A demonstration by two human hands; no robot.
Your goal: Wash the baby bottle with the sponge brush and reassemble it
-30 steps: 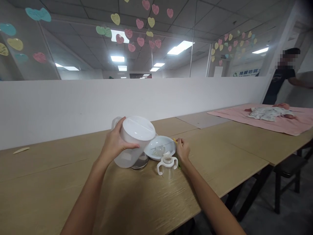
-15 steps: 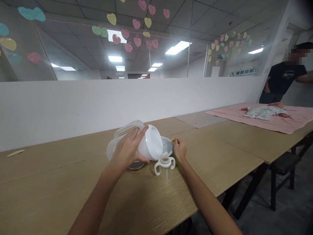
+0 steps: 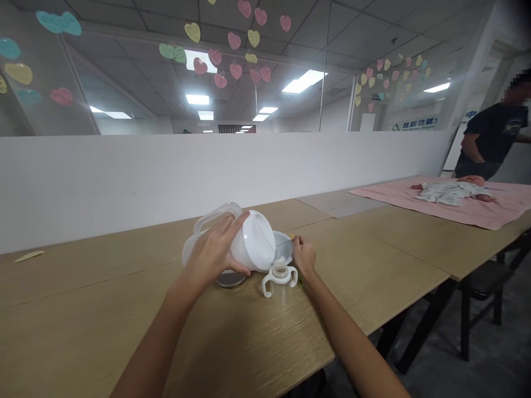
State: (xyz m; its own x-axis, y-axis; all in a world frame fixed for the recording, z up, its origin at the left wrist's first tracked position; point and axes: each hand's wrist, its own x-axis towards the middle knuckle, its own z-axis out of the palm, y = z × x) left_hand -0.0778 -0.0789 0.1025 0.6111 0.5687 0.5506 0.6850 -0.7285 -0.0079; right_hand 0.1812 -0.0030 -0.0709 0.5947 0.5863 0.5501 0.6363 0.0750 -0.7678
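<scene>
My left hand [image 3: 212, 250] is wrapped round a white plastic pitcher [image 3: 258, 242]. The pitcher is tipped on its side, its lidded end towards a pale bowl [image 3: 285, 242] and its clear handle up at the back. In the closed fingers of my right hand [image 3: 304, 255], at the bowl's right rim, is a thin stick-like utensil with a yellow end; its kind is unclear. Before the bowl stands a clear baby bottle [image 3: 281, 284] with a white two-handled collar and no cap on it. Partly hidden below the pitcher lies a round metallic dish [image 3: 230, 279].
A small green item [image 3: 300, 279] peeks out by my right wrist. On the far right, a baby doll [image 3: 446, 192] lies on a pink cloth [image 3: 373, 193]. A person [image 3: 489, 138] stands behind it. A yellow paper slip [image 3: 30, 256] is at the left. A dark stool [image 3: 483, 282] stands beside the table.
The person at the back has shifted to the right in view. My hands, the pitcher and the thin utensil have barely moved.
</scene>
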